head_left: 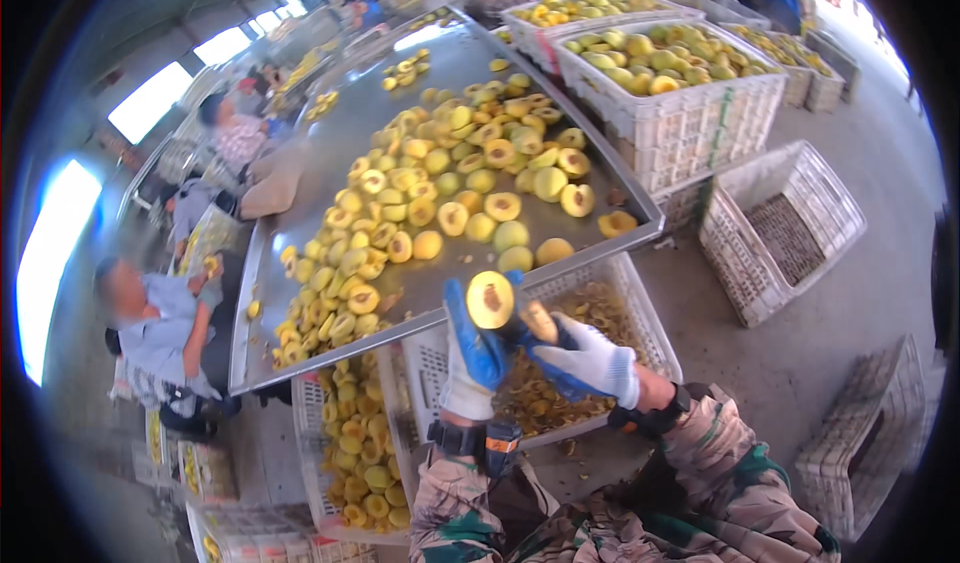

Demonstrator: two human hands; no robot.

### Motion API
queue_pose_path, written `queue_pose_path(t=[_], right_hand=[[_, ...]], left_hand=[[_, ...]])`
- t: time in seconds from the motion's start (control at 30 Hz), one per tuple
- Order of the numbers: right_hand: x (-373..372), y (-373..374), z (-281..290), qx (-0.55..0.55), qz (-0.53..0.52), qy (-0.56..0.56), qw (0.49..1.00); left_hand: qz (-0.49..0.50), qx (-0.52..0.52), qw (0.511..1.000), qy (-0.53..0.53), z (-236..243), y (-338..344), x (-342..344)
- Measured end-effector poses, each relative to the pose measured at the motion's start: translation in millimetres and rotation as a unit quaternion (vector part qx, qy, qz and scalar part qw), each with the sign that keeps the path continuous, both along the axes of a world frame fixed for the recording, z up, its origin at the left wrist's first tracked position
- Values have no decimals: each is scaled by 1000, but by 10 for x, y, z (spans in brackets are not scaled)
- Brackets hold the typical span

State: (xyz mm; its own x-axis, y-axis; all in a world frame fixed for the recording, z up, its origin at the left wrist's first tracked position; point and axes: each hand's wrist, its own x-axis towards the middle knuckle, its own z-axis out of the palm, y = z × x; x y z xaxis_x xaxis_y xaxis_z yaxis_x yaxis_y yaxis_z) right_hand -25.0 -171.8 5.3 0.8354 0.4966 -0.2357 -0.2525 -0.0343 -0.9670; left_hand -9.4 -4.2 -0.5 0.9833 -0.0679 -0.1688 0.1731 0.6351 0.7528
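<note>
My left hand (473, 363), in a white glove with blue coating, holds up a halved yellow peach (490, 299), cut face and stone hollow toward me. Just right of it, my right hand (580, 363), gloved alike, has its fingers closed on a tan wooden-looking handle (540, 323); its working end is hidden. Both hands are over a white crate (645, 333) of brown scraps at the front edge of the steel table (400, 293), which carries many peach halves (350, 253). Below left of my hands, another crate (307, 423) holds yellow peach halves (365, 463).
A co-worker (160, 323) at the left holds fruit, with other people farther back. Stacked crates of peaches (670, 123) stand at the back right. A crate with a dark bottom (730, 253) and another crate (850, 463) sit on the concrete floor (875, 303) to my right.
</note>
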Motion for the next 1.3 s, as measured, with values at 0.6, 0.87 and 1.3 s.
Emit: queue_pose_path(t=[0.6, 0.87, 1.3], right_hand=[[-8, 7, -89, -201, 14, -112, 973], [-59, 2, -236, -104, 84, 8, 991], [-119, 64, -184, -143, 41, -38, 988]], left_hand=[[43, 182, 982, -28, -288, -72, 99], [-101, 203, 973, 49, -192, 203, 174], [-59, 119, 990, 51, -161, 73, 299]])
